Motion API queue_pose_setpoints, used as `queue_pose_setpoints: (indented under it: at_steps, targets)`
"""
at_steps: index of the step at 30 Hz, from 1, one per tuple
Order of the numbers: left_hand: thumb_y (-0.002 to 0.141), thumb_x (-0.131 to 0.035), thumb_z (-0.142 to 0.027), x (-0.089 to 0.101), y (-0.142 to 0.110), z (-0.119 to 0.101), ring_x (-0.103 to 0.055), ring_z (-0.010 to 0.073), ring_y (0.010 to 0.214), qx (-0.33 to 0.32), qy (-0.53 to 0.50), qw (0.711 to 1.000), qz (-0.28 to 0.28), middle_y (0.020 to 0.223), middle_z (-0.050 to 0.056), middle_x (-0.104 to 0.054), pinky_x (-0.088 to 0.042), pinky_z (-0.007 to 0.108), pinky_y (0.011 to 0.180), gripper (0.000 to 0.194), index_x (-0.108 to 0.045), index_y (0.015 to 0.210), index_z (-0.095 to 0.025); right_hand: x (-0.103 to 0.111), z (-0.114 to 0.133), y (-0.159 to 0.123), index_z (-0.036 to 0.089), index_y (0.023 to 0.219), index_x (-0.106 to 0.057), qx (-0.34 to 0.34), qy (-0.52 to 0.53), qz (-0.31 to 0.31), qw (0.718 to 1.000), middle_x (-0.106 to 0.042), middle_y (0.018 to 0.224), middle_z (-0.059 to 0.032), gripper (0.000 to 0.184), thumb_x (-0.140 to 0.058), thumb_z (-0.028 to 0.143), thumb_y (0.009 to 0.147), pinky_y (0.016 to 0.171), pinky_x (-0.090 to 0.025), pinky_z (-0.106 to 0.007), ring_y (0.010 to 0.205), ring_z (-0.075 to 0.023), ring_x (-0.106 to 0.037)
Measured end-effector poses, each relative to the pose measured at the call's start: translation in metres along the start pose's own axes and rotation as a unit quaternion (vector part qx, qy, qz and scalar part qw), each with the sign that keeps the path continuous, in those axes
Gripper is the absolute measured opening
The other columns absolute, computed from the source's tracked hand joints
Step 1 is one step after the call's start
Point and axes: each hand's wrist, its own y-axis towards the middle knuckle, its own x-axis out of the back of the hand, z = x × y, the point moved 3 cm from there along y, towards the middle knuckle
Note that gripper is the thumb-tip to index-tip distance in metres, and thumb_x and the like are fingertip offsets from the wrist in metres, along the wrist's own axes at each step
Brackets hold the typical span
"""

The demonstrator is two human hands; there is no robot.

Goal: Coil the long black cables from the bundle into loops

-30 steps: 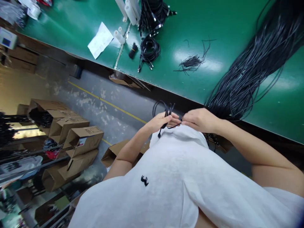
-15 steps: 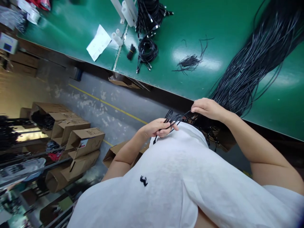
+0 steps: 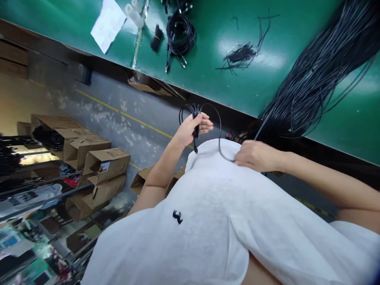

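A worker's left hand (image 3: 190,130) holds a looped black cable (image 3: 196,126) under the thumb, its fingers extended, while the right hand (image 3: 252,154), curled closed, grips a length of the same cable that arcs across between them. Both hands are in front of the worker's white shirt (image 3: 204,206), just off the edge of a glossy green table (image 3: 204,77). On that surface, a thick heap of black cables (image 3: 311,79) spills over the edge at right; nearer the middle are a scatter of thin black strands (image 3: 240,55), a coiled cable (image 3: 189,39), a small dark bundle (image 3: 156,38) and a white sheet (image 3: 108,25). Beyond, a yellow line (image 3: 124,114) crosses a worn gray floor (image 3: 113,95), with open cardboard boxes (image 3: 107,166) grouped beside crowded shelving at left.
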Motion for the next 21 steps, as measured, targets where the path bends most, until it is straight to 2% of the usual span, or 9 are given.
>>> queue_pose_setpoints:
  at_steps: [2,4,6,8,10,13,16,18,21]
  targets:
    - [0.087,-0.068,-0.042,-0.013,0.005,0.007,-0.073,0.0159,0.079,0.015,0.049,0.997,0.062,0.084,0.006,-0.074,-0.056,0.025,0.073,0.03,-0.061,0.094,-0.013,0.007,0.008,0.027,0.018,0.077,-0.065,-0.001,0.05,0.0,0.999,-0.064,0.07,-0.0041,0.047,-0.033,0.041,0.103,0.068,-0.033,-0.028,0.065,-0.0138,-0.052]
    - [0.084,-0.071,-0.043,-0.024,0.003,0.014,-0.073,0.0185,0.083,0.03,0.083,0.986,0.138,0.088,0.009,-0.075,-0.056,0.031,0.08,0.034,-0.062,0.095,-0.012,0.021,-0.004,0.043,0.018,0.08,-0.065,-0.061,0.06,-0.037,0.996,-0.064,0.072,-0.0044,0.046,-0.034,0.043,0.102,0.065,-0.031,-0.027,0.065,-0.0136,-0.051]
    - [0.081,-0.074,-0.046,-0.031,-0.003,0.018,-0.073,0.0207,0.084,0.048,0.102,0.973,0.201,0.09,0.012,-0.075,-0.055,0.035,0.082,0.039,-0.063,0.096,-0.011,0.036,-0.019,0.049,0.017,0.083,-0.066,-0.103,0.075,-0.062,0.99,-0.064,0.077,-0.0047,0.043,-0.037,0.045,0.101,0.064,-0.031,-0.026,0.068,-0.0137,-0.052]
    - [0.079,-0.075,-0.048,-0.034,-0.009,0.019,-0.072,0.0202,0.079,0.06,0.101,0.963,0.243,0.084,0.011,-0.074,-0.056,0.035,0.079,0.042,-0.064,0.096,-0.011,0.046,-0.03,0.047,0.017,0.084,-0.065,-0.11,0.101,-0.065,0.987,-0.064,0.08,-0.0043,0.042,-0.041,0.048,0.098,0.064,-0.032,-0.026,0.07,-0.0137,-0.053]
    - [0.079,-0.075,-0.048,-0.034,-0.013,0.019,-0.065,0.0137,0.06,0.069,0.081,0.96,0.259,0.065,0.004,-0.067,-0.056,0.031,0.07,0.041,-0.065,0.094,-0.01,0.049,-0.038,0.04,0.017,0.083,-0.065,-0.11,0.13,-0.057,0.984,-0.064,0.08,-0.0037,0.042,-0.045,0.052,0.096,0.065,-0.033,-0.026,0.07,-0.0137,-0.054]
    - [0.081,-0.074,-0.047,-0.028,-0.015,0.016,-0.043,0.0054,0.042,0.073,0.039,0.969,0.235,0.049,-0.006,-0.047,-0.049,0.023,0.053,0.039,-0.067,0.091,-0.01,0.045,-0.049,0.022,0.018,0.08,-0.064,-0.127,0.175,-0.049,0.975,-0.064,0.079,-0.0029,0.045,-0.039,0.052,0.098,0.067,-0.036,-0.025,0.071,-0.0135,-0.056]
    - [0.08,-0.074,-0.046,-0.026,-0.018,0.018,-0.043,0.0058,0.043,0.095,0.034,0.969,0.226,0.053,-0.004,-0.05,-0.048,0.022,0.049,0.039,-0.068,0.092,-0.009,0.037,-0.055,0.012,0.019,0.078,-0.063,-0.164,0.166,-0.058,0.971,-0.065,0.077,-0.0024,0.047,-0.036,0.05,0.099,0.069,-0.038,-0.026,0.072,-0.0136,-0.057]
    - [0.08,-0.074,-0.046,-0.03,-0.021,0.022,-0.044,0.0071,0.043,0.13,0.05,0.954,0.267,0.054,-0.002,-0.052,-0.048,0.023,0.048,0.042,-0.069,0.095,-0.007,0.032,-0.054,0.016,0.019,0.076,-0.063,-0.171,0.142,-0.064,0.973,-0.064,0.076,-0.0025,0.046,-0.039,0.052,0.098,0.068,-0.037,-0.026,0.071,-0.0142,-0.057]
    - [0.08,-0.073,-0.048,-0.036,-0.028,0.025,-0.037,0.0062,0.037,0.158,0.047,0.936,0.311,0.048,-0.004,-0.046,-0.037,0.02,0.038,0.044,-0.07,0.096,-0.007,0.026,-0.058,0.026,0.019,0.079,-0.065,-0.144,0.148,-0.065,0.976,-0.066,0.079,-0.0034,0.046,-0.039,0.054,0.098,0.069,-0.039,-0.027,0.073,-0.0148,-0.058]
